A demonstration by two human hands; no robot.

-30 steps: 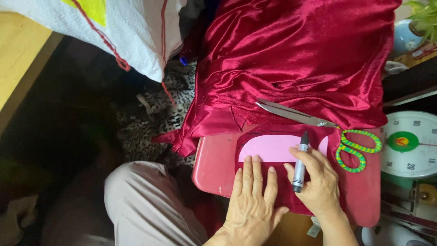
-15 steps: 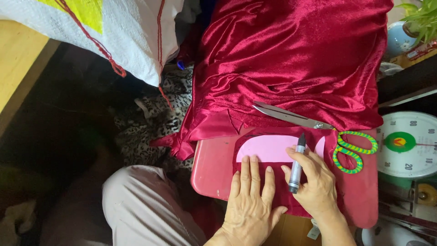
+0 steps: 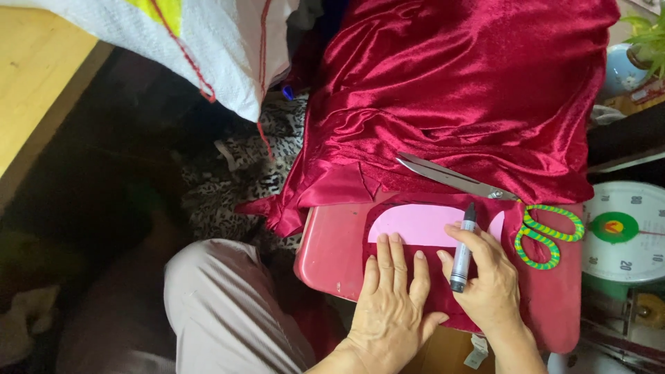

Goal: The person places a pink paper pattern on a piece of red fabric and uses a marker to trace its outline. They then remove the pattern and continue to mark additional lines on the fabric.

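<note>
My left hand (image 3: pixel 392 296) lies flat, fingers together, on a dark red piece of fabric (image 3: pixel 418 257) spread on a red stool top (image 3: pixel 331 246). A pink paper pattern (image 3: pixel 422 223) rests on that fabric just beyond my fingertips. My right hand (image 3: pixel 485 277) grips a grey marker (image 3: pixel 463 248), its tip at the pattern's right edge. Scissors (image 3: pixel 485 197) with green-and-yellow wrapped handles lie just beyond, blades pointing left.
A large heap of crimson velvet cloth (image 3: pixel 471 90) covers the area behind the stool. A white sack (image 3: pixel 208 41) hangs at top left. A round weighing scale dial (image 3: pixel 627 232) stands at right. Leopard-print cloth (image 3: pixel 228 180) and my knee in light trousers (image 3: pixel 222 298) are at left.
The view has shifted slightly. My right hand with the marker has edged a little along the pattern's right edge. The left hand stays pressed flat.
</note>
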